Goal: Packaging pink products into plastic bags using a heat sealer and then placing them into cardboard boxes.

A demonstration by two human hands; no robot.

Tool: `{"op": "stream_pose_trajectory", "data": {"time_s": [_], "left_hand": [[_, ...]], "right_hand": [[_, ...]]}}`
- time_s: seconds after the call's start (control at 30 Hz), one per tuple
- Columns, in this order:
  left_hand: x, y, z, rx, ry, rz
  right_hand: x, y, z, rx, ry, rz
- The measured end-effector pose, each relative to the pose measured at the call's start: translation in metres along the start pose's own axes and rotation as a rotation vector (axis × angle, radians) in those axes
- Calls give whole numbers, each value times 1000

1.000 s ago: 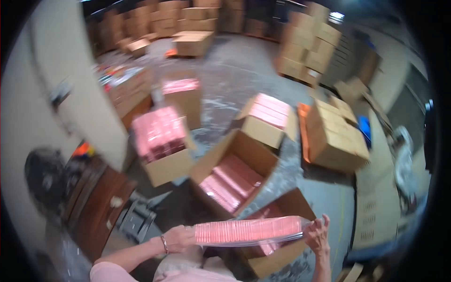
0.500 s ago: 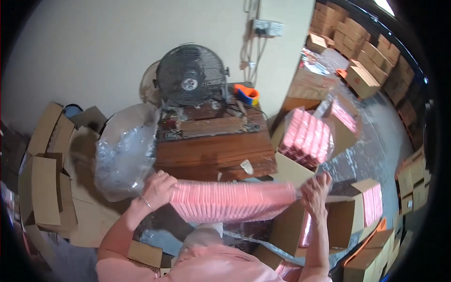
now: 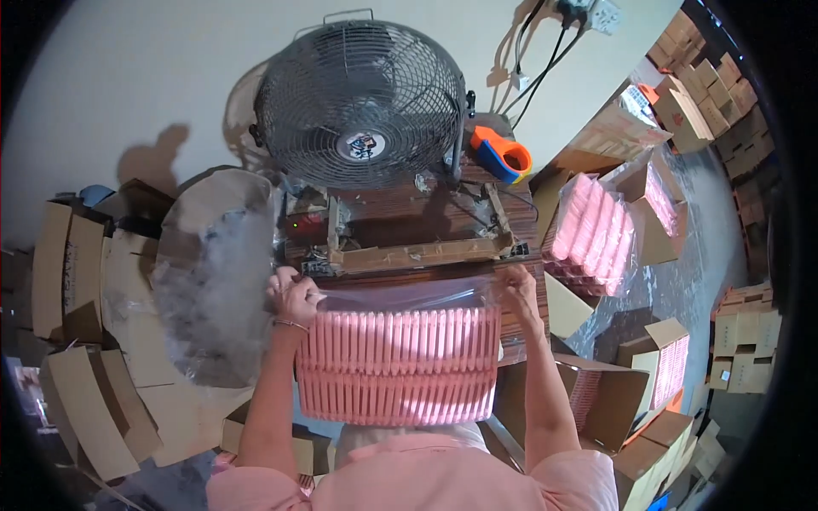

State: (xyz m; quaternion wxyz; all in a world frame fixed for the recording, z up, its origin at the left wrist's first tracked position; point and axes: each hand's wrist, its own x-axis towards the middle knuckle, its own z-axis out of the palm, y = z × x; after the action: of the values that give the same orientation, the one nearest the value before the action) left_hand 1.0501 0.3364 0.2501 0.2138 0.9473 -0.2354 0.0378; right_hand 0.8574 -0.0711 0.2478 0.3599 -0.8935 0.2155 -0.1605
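Observation:
Between my hands hangs a clear plastic bag filled with rows of narrow pink packs, close in front of my body. My left hand grips the upper left corner of the bag's loose mouth. The upper right corner is pinched in my right hand. The bag's empty top edge is stretched flat between them, at the front of a wooden bench. Just beyond that edge lies a long bar wrapped in brown tape, part of a frame on the bench.
A black fan stands at the back of the bench, beside orange and blue tape rings. At left a large clear bag holds loose plastic. Bagged pink packs and open cartons stand at right.
The pink-filled bag has swung from lengthwise to its broad side showing, its mouth now stretched toward the bench. My hands have come closer together, and the view has moved nearer the bench.

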Motion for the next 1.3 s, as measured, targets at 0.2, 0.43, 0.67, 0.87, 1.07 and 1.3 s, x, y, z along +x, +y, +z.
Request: {"op": "stream_pose_trajectory", "data": {"time_s": [0.2,0.43,0.67,0.87,1.07,1.3], "left_hand": [[14,-31,2,-830,-323,-513],[39,-33,23,-1224,-41,-795],[63,-48,11,-1342,-35,-729],[78,-39,7,-1308,-90,-798],[71,-53,6,-1280,-100,-805],[16,-34,-21,-539,198,-615]], "right_hand": [[20,-2,-4,898,-39,474],[79,31,13,957,-80,449],[107,17,-18,479,-211,358],[162,-39,17,-340,-533,-578],[162,-55,30,-862,-978,-459],[124,-79,58,-538,-411,-782]]}}
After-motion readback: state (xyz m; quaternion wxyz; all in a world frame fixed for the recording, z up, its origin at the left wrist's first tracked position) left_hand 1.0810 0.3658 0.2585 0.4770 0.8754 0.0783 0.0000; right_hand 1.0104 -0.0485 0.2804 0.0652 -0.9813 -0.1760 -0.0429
